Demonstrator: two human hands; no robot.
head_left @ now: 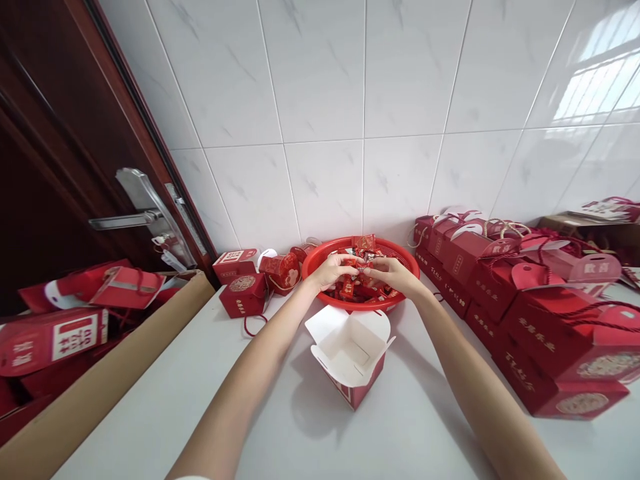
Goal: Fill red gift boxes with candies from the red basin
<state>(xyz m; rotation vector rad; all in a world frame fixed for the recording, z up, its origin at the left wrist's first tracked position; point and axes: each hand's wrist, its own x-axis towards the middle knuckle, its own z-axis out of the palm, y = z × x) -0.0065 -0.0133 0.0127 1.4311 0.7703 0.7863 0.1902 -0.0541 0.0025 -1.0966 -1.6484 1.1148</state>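
Both my hands are over a red plastic basket [320, 301] of red-wrapped candies [367, 243]. My left hand [334, 270] reaches in from the left, its thumb and fingers closed on a small red-wrapped candy. My right hand [391, 273] meets it from the right, fingertips also pinched on red wrappers; the exact number held cannot be made out. Just in front of the basket stands an open gift box [355, 347], white inside and red outside, its flaps spread and its visible bottom bare.
Red gift boxes [525, 333] with rope handles are stacked along the right side of the white table [400, 427]. Several smaller red boxes [245, 293] sit left of the basket. A cardboard carton [150, 340] of red boxes is at the left, by a door handle [130, 219]. A tiled wall [325, 187] rises behind.
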